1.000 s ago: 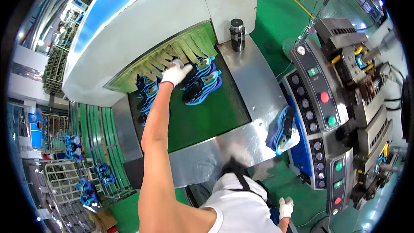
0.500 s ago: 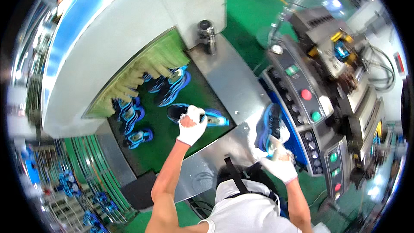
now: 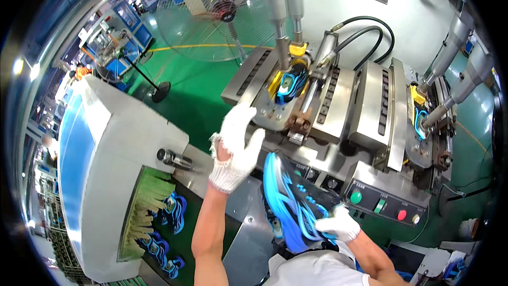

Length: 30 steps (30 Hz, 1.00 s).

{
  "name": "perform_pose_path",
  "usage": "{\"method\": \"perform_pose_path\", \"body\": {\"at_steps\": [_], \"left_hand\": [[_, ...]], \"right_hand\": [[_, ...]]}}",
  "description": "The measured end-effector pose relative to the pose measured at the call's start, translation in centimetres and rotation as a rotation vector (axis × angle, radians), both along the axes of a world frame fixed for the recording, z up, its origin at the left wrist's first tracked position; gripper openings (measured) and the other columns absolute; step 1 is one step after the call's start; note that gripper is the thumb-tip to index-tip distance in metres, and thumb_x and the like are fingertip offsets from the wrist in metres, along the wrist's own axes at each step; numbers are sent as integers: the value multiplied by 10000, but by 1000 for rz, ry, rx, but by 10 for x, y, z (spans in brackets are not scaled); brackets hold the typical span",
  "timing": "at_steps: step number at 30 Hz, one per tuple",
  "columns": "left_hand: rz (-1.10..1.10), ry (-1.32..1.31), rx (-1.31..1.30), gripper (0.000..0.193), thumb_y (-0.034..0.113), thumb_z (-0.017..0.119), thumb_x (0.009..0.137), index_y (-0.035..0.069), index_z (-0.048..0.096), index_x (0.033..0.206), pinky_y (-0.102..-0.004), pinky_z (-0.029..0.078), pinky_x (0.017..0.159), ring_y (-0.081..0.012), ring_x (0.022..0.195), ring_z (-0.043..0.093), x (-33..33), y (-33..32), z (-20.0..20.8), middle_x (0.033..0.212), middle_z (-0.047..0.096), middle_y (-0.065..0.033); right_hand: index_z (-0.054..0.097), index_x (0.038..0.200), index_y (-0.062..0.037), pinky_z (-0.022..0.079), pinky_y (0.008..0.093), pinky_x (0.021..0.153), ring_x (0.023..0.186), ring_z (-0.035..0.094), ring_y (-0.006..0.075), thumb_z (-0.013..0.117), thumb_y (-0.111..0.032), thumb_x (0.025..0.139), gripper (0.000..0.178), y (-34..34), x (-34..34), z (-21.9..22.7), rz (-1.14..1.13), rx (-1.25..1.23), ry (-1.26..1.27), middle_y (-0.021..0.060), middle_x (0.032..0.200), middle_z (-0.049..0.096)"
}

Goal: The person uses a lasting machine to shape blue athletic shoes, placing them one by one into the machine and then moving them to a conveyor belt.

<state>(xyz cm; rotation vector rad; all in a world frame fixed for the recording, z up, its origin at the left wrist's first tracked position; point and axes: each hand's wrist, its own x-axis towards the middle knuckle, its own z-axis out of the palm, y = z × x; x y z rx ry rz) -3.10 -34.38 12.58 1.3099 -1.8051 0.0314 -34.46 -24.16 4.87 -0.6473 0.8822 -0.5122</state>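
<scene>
My right hand (image 3: 339, 224), in a white knit glove, grips a black sneaker with bright blue trim (image 3: 297, 198) by its near lower part. The sneaker is tilted in front of my body. I cannot tell whether a second one is behind it. My left hand (image 3: 236, 148), gloved too, is raised left of the sneaker's far end, holding nothing, its fingers and thumb apart. Beyond it, a blue and black shoe (image 3: 290, 83) sits clamped in the press station (image 3: 272, 114). Another blue shoe (image 3: 420, 122) is in the second station at right.
At lower left, several blue and black shoes (image 3: 173, 212) lie on a green conveyor belt by a bristle curtain (image 3: 151, 201) on a white machine (image 3: 132, 137). A control panel (image 3: 389, 201) with coloured buttons is on the right. A large fan (image 3: 222, 10) stands beyond.
My view has swung right toward the presses. The left hand has left the shoe on the belt and is now raised and bare of any shoe. The right hand still grips a sneaker, now nearer my body.
</scene>
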Motion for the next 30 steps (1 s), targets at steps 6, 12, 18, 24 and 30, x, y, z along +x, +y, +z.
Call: {"method": "perform_pose_path", "body": {"at_steps": [6,12,18,24,30], "left_hand": [[275,-182,514,815,460,686,889,-7,396,1491,-471,404,1114,-405,1371,468,5,-232,-147,1486,459,-273],[360,-272,796,917,525,774,787,-47,418,1408,-479,463,1067,-428,1228,609,-37,-333,-130,1329,613,-281],[382,-204,737,887,545,780,749,-44,475,1339,-482,478,1036,-420,1212,620,-7,-276,-13,1300,628,-282],[401,325,476,785,364,896,677,-3,548,1278,-390,514,969,-309,1080,672,53,-64,1,1169,688,-198],[737,285,660,719,407,903,666,94,573,1223,-444,547,846,-332,955,703,83,129,-103,1017,721,-136]], "right_hand": [[462,1428,28,545,355,913,1122,618,209,797,28,711,791,-12,-73,14,-454,-142,-211,101,1293,606],[516,1237,9,547,333,812,941,615,192,758,-11,766,530,-1,-100,2,-756,-73,96,76,1071,585],[570,1047,-10,549,312,712,761,612,175,719,-49,820,274,-37,-79,0,-738,-104,87,50,850,564],[673,1042,41,598,306,718,824,715,186,718,-20,860,197,-213,67,17,-507,-142,-162,105,983,728],[620,914,-102,488,398,493,617,620,216,692,-14,821,147,-414,198,-33,-434,-302,163,86,795,650]]}}
